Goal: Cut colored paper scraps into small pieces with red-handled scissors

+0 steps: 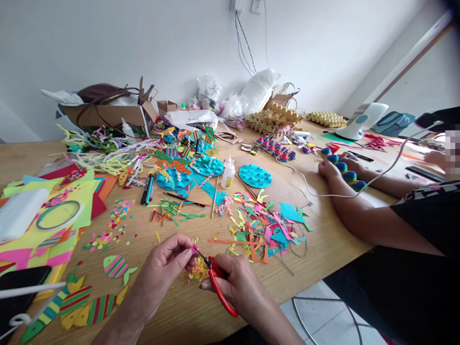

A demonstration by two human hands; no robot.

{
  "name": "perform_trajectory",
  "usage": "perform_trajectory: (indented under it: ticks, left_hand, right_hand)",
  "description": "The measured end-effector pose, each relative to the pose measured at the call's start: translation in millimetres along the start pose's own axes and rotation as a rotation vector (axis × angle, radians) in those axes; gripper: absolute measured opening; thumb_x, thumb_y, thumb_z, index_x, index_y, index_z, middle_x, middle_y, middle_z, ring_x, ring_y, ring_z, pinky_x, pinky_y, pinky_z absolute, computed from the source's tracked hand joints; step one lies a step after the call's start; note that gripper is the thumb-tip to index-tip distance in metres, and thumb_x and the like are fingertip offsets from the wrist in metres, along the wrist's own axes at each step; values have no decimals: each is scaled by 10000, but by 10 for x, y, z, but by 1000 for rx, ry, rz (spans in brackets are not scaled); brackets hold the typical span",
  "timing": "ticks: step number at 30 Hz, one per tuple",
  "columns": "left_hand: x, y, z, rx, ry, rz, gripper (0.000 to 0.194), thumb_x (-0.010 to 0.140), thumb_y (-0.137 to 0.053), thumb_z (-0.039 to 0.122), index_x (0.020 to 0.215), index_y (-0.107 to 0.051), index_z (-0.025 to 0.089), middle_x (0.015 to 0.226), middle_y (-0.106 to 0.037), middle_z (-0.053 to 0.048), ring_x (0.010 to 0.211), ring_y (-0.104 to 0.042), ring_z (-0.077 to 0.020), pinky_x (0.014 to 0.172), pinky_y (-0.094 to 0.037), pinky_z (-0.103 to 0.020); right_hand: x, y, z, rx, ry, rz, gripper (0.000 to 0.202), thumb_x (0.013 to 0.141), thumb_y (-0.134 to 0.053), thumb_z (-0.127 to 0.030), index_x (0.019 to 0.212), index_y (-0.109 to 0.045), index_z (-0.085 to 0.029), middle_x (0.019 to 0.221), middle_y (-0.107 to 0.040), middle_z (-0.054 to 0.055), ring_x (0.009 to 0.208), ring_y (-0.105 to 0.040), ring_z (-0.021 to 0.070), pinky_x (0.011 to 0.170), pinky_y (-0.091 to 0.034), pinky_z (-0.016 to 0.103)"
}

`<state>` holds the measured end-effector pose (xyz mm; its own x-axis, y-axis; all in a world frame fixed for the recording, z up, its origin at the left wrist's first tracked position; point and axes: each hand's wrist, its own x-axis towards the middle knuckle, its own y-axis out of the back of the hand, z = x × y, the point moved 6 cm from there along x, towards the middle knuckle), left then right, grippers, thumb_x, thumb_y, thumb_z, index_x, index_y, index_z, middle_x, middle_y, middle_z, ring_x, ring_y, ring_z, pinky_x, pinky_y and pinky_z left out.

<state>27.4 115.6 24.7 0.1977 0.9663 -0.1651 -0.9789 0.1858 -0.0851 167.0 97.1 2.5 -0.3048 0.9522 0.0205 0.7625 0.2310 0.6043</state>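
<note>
Left hand [163, 266] pinching small pink paper piece [194, 249] between thumb and fingers, grip narrow; right hand [242, 280] closed round handles of red scissors [222, 292], blades pointing far-left at the pink paper piece, exact contact unclear; both at near middle of table [143, 239]; yellow scraps [199, 271] on table between hands; mixed paper scraps [268, 232] to the right, farther off; striped paper fish [115, 266] left of left hand; colored sheets [84, 196] at left; glue bottle [228, 175] upright beyond hands, between blue bumpy discs [255, 176]; egg cartons [275, 119] at far side; at right, another person's hands [332, 168] on painted carton strip [341, 167].
</note>
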Motion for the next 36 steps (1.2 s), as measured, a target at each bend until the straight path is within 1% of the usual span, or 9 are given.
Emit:
perform_trajectory:
  ticks: [3,6,10,15,18,26,31,36]
  left_hand:
    - [-8,-2,-12,-8,5,5,82,757,-584,240,714,-599,171,637,-582,26,628,-535,-128,594,-442,-211]
    - [-19,-12,-30,22,8,-7,100,750,-588,256,705,-603,168,617,-578,25,616,-527,-132,583,-436,-214]
    - [-27,-1,-38,70,12,-4,116,737,-587,269,686,-613,168,600,-566,24,610,-517,-140,576,-423,-219]
    - [-19,-34,-37,122,27,-70,140,745,-568,284,683,-624,171,578,-522,36,582,-470,-130,543,-388,-207]
    - [-13,-48,-38,137,41,-90,146,735,-574,292,668,-618,170,565,-502,42,563,-450,-127,534,-377,-208]
    - [-10,-41,-3,189,35,-87,148,730,-567,289,640,-597,175,554,-470,49,554,-422,-125,531,-351,-208]
    - [-9,-18,28,201,39,-55,137,716,-568,295,644,-602,184,554,-486,40,564,-441,-137,539,-361,-216]
    - [-7,1,15,200,22,-57,142,728,-558,291,652,-603,180,560,-494,40,564,-449,-134,539,-372,-211]
  right_hand:
    - [4,5,-8,-1,0,3,507,763,-467,-621,522,-365,-185,485,-294,-69,449,-242,70,433,-161,214]
    - [10,2,-20,-6,-2,0,514,759,-456,-631,517,-362,-187,475,-294,-68,443,-247,71,427,-165,211]
    - [9,9,-61,-5,6,-1,485,764,-486,-590,527,-361,-186,479,-323,-67,441,-270,69,427,-179,201]
    - [0,21,-108,-8,-17,-28,457,763,-501,-570,550,-373,-187,493,-358,-63,441,-283,70,428,-186,201]
    - [-6,16,-108,-14,-18,-40,448,765,-504,-564,563,-375,-186,506,-367,-60,452,-291,72,437,-190,202]
    - [-29,7,-36,16,-35,-42,449,758,-529,-546,550,-362,-185,498,-331,-70,465,-263,72,431,-181,201]
    - [-24,12,-35,14,-24,-27,446,757,-536,-532,539,-357,-187,491,-310,-74,460,-247,71,428,-173,206]
    - [-17,13,-33,16,-21,-37,464,762,-514,-557,536,-339,-191,487,-310,-70,455,-247,72,425,-171,209]
